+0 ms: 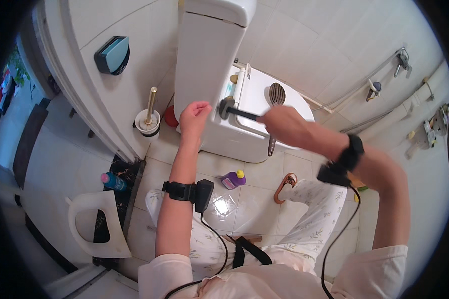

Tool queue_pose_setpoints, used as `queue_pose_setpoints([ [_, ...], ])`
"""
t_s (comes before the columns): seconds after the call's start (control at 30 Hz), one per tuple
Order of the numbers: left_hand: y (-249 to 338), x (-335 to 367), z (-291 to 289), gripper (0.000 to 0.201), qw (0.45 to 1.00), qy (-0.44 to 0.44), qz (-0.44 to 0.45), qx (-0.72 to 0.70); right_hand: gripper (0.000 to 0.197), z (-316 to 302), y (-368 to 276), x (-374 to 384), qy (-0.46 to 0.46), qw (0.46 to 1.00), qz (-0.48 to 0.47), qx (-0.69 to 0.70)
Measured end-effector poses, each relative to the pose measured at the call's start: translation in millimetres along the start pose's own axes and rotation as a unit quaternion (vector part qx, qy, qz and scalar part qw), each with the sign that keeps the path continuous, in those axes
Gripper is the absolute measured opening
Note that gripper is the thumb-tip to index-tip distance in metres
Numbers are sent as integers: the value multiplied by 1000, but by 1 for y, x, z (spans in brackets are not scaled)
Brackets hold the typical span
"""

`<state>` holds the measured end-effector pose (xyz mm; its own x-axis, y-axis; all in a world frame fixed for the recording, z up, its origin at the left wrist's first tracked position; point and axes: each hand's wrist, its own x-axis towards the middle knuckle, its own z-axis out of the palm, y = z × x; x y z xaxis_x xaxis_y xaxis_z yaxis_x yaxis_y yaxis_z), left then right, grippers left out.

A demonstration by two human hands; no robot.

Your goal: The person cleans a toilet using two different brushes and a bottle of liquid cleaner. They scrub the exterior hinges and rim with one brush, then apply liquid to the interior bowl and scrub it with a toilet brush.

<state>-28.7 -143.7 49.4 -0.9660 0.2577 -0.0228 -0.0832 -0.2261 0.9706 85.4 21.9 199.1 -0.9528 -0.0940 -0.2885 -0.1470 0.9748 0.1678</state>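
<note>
My right hand [287, 124] is closed round the black handle of a hammer-like tool [242, 113]. Its short dark head lies crosswise at the rear edge of the white toilet [229, 139], beside the seat hinges. Just left of that head is my left hand [195, 113], fingers curled in and nothing seen in them. On the closed toilet lid [254, 92] rests a dark slotted utensil [277, 93]. Part of it is hidden behind my right hand, and its holed handle end hangs past the lid's near edge.
A purple bottle [233, 179] with a yellow cap lies on the tiled floor. Left of the toilet stand a toilet brush in its holder [148, 122], a blue bottle [113, 181] and a white plastic stool [80, 224]. A teal box [113, 55] hangs on the wall; shower fittings [403, 61] are at right.
</note>
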Motion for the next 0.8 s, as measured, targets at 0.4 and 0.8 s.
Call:
queue_pose_setpoints([
  [0.4,1,-2,-1,21,1000,-2,18,-10,15,29,8,-8,62,997,50,5],
  [0.8,2,3,8,20,1000,9,21,17,25,47,4,-43,67,993,35,87],
])
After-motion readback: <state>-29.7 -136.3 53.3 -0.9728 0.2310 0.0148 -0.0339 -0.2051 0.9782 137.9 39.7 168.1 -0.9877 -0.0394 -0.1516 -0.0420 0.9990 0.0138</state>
